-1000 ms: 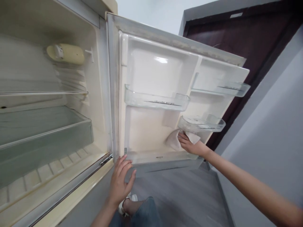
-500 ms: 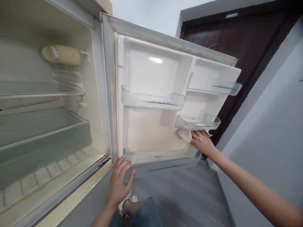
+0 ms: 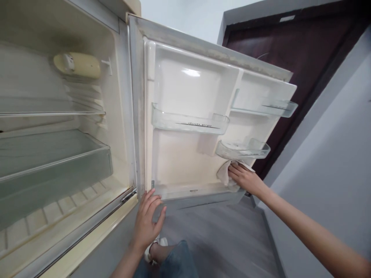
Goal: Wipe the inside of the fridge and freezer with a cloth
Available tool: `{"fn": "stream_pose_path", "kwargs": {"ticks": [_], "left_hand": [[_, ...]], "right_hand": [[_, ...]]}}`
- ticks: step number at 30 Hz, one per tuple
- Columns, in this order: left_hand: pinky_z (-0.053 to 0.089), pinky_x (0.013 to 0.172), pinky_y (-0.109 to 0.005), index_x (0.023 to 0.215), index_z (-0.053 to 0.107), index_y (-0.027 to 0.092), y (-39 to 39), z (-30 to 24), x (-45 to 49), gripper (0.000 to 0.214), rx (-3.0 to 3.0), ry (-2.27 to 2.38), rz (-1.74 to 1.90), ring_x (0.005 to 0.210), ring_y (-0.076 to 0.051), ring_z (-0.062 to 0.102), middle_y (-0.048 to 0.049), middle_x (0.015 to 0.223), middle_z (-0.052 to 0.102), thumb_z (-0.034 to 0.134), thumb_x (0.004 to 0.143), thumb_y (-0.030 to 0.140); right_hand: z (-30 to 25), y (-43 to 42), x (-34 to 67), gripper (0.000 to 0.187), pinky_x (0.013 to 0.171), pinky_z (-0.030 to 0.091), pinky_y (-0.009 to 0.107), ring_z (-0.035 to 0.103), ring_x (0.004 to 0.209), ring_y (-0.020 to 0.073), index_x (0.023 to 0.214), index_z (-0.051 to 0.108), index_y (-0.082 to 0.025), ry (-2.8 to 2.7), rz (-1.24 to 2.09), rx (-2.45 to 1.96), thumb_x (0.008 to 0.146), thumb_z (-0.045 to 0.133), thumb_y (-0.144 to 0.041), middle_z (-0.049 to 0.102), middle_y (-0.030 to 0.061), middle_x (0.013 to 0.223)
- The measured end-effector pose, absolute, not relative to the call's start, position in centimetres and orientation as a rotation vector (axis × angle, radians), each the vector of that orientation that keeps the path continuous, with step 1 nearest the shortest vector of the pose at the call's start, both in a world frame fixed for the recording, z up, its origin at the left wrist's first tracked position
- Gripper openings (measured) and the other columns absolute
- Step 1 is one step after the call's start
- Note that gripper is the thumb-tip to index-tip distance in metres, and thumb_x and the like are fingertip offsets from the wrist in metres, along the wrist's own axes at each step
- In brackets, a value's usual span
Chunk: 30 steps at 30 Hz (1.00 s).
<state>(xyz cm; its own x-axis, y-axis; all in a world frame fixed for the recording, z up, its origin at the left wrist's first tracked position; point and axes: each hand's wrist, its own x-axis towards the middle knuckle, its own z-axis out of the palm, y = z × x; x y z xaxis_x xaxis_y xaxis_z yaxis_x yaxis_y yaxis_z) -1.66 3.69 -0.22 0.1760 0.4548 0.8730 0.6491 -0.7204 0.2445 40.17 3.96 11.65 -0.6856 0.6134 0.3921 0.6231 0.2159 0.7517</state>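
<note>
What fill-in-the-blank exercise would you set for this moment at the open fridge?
1. The right hand presses a ____ against the inside of the fridge door.
2. The left hand reaches the door's ____ edge.
3. The door shelf just above the right hand is made of clear ____.

Missing words: cloth; bottom; plastic.

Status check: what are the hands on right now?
Right hand pressing white cloth on fridge door liner, under small door shelf. Left hand open at door's lower edge. Nothing in the way.
</note>
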Motion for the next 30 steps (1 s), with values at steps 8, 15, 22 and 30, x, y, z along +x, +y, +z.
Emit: {"fn": "stream_pose_path", "kwargs": {"ticks": [8, 15, 22, 30], "left_hand": [[0.050, 0.101, -0.052, 0.099, 0.054, 0.022, 3.3, 0.0, -1.9, 0.024, -2.251, -1.071, -1.570, 0.121, -0.024, 0.052, -0.0058, 0.100, 0.066, 0.060, 0.077, 0.014], [0.049, 0.103, -0.050, 0.098, 0.054, 0.022, 3.3, 0.2, -1.8, 0.023, -2.237, -1.079, -1.566, 0.122, -0.023, 0.051, -0.0058, 0.100, 0.065, 0.060, 0.077, 0.014], [0.048, 0.104, -0.054, 0.100, 0.053, 0.021, 3.2, 0.2, -1.4, 0.024, -2.245, -1.095, -1.577, 0.125, -0.022, 0.048, -0.0067, 0.102, 0.065, 0.059, 0.078, 0.013], [0.047, 0.105, -0.055, 0.100, 0.052, 0.022, 3.1, 0.0, -1.8, 0.023, -2.277, -1.136, -1.522, 0.126, -0.022, 0.046, -0.0063, 0.103, 0.064, 0.058, 0.079, 0.015]], "right_hand": [[12.9, 6.3, 38.9, 0.020, 0.071, 0.040, 0.035, 0.060, 0.083, 0.0216, 0.096, 0.069, -0.016, -2.230, -1.687, -1.142, 0.091, 0.050, -0.016, 0.071, 0.0081, 0.097], [10.1, 8.2, 34.5, 0.040, 0.095, 0.044, 0.029, 0.049, 0.124, 0.0163, 0.126, 0.058, -0.019, -2.631, -1.315, -0.685, 0.094, 0.036, -0.009, 0.060, 0.0007, 0.130], [10.9, 10.5, 27.5, 0.046, 0.110, 0.038, 0.029, 0.048, 0.128, 0.0182, 0.132, 0.054, -0.020, -2.699, -1.111, -0.390, 0.091, 0.039, -0.006, 0.055, 0.0032, 0.136], [15.9, 12.6, 17.1, 0.050, 0.114, 0.029, 0.050, 0.024, 0.142, 0.0279, 0.138, 0.042, -0.007, -1.992, -0.977, -0.836, 0.089, 0.042, -0.018, 0.046, 0.0175, 0.140]]}}
